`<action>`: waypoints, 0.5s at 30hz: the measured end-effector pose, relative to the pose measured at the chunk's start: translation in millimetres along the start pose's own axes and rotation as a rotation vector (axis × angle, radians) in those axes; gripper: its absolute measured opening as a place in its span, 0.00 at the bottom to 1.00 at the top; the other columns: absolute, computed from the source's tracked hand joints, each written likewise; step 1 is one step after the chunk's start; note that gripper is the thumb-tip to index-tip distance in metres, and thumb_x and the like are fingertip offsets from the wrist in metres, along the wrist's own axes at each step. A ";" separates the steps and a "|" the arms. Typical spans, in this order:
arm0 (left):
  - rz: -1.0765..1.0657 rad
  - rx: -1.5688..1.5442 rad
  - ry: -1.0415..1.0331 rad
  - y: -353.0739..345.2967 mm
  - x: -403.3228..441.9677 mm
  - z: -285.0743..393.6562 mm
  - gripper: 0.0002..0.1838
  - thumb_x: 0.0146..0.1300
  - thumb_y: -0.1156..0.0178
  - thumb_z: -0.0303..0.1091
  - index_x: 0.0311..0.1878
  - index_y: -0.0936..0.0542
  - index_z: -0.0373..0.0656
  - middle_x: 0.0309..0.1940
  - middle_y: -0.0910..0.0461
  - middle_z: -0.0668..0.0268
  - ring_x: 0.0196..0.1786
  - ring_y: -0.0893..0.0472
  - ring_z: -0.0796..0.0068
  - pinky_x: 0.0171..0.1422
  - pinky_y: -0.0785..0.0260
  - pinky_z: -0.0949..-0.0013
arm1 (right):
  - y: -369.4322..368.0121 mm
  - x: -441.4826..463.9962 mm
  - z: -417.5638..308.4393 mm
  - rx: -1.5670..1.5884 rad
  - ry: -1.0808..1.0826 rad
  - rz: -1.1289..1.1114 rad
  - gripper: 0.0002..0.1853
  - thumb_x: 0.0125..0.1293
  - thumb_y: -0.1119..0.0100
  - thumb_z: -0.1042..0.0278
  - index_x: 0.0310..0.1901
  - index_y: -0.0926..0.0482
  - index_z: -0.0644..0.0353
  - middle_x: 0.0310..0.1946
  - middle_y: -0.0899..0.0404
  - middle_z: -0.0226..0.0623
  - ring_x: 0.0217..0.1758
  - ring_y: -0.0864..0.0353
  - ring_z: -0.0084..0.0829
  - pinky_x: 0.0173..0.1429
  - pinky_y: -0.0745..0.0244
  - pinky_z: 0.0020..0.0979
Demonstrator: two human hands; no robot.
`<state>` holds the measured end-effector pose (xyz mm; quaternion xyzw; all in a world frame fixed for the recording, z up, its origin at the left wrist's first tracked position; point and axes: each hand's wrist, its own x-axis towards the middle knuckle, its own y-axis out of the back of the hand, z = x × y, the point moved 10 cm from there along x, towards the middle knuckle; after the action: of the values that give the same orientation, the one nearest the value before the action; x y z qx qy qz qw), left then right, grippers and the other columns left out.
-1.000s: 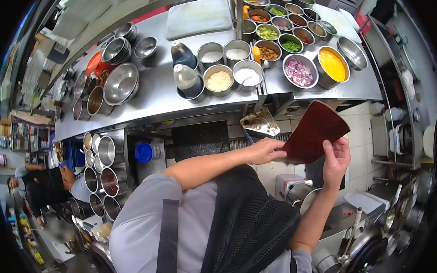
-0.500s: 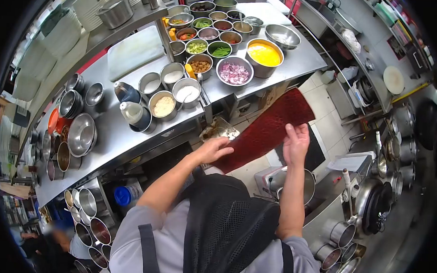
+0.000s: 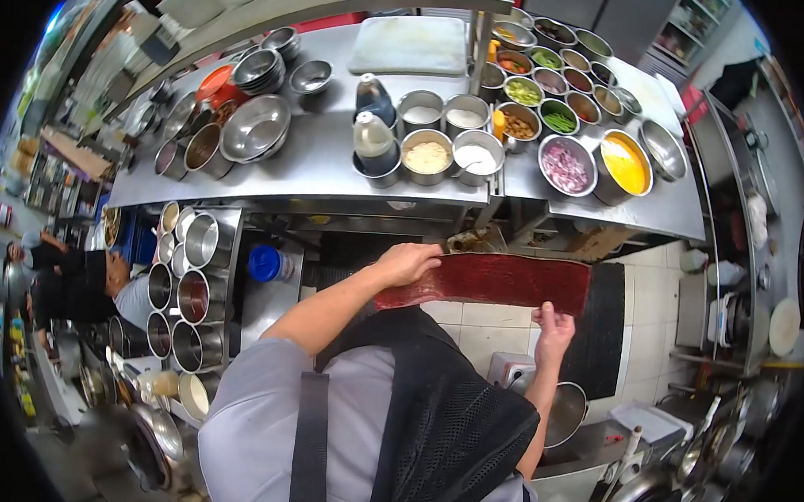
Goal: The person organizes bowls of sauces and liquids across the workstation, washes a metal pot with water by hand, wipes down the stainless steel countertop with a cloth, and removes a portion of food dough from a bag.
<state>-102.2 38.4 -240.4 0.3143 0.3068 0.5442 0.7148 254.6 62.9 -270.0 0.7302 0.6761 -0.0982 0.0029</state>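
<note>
A long, dark red sheet point(image 3: 507, 281) with a glossy, wrinkled surface stretches nearly level in front of my body, above the floor. I cannot make out what it is made of. My left hand point(image 3: 409, 263) is closed on its upper edge near the left end, fingers curled over. At the lower edge, toward the right end, my right hand point(image 3: 553, 327) pinches it between thumb and fingers. Both forearms reach forward from my body, the right one lower.
Ahead runs a steel counter point(image 3: 333, 182) with bowls, a white cutting board point(image 3: 409, 46), chopped red onion point(image 3: 566, 165) and a pot of yellow liquid point(image 3: 625, 164). Steel pots point(image 3: 203, 240) and a blue-lidded tub point(image 3: 264, 263) stand left. Another person point(image 3: 91, 276) is at far left.
My view has turned left, so the counter sits more squarely ahead. The red sheet has gone from slanting up rightward to nearly level, with both hands still on it.
</note>
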 end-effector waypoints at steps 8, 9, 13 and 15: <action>0.223 -0.181 0.252 54.9 -143.2 -111.2 0.13 0.72 0.44 0.41 0.48 0.21 0.42 0.41 0.17 0.49 0.47 0.19 0.42 0.48 0.27 0.50 | -183.3 -18.2 28.9 -0.189 -0.148 -0.561 0.15 0.76 0.45 0.64 0.46 0.18 0.71 0.38 0.13 0.42 0.37 0.15 0.27 0.45 0.21 0.28; 0.243 -0.201 0.304 62.4 -162.2 -122.4 0.13 0.73 0.44 0.41 0.48 0.21 0.41 0.41 0.17 0.49 0.47 0.19 0.42 0.49 0.27 0.50 | -209.0 -25.7 18.4 -0.207 -0.124 -0.604 0.14 0.75 0.44 0.66 0.50 0.20 0.71 0.37 0.12 0.42 0.36 0.14 0.27 0.44 0.20 0.28; 0.357 -0.260 0.464 80.4 -218.6 -173.6 0.14 0.73 0.44 0.42 0.48 0.21 0.41 0.40 0.17 0.49 0.47 0.18 0.43 0.49 0.27 0.53 | -302.4 -44.3 -14.1 -0.247 -0.012 -0.794 0.14 0.73 0.44 0.71 0.55 0.22 0.70 0.37 0.13 0.41 0.36 0.14 0.27 0.44 0.19 0.28; 0.437 -0.295 0.493 92.8 -236.7 -196.3 0.14 0.73 0.44 0.41 0.49 0.21 0.41 0.40 0.17 0.51 0.46 0.17 0.46 0.49 0.27 0.55 | -347.0 -49.1 -28.9 -0.336 0.027 -0.854 0.15 0.73 0.44 0.70 0.56 0.23 0.68 0.36 0.13 0.41 0.35 0.13 0.27 0.43 0.20 0.28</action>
<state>-361.7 -149.3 -265.4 0.1251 0.3136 0.7820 0.5239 -87.5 48.2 -189.8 0.3767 0.9231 0.0299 0.0716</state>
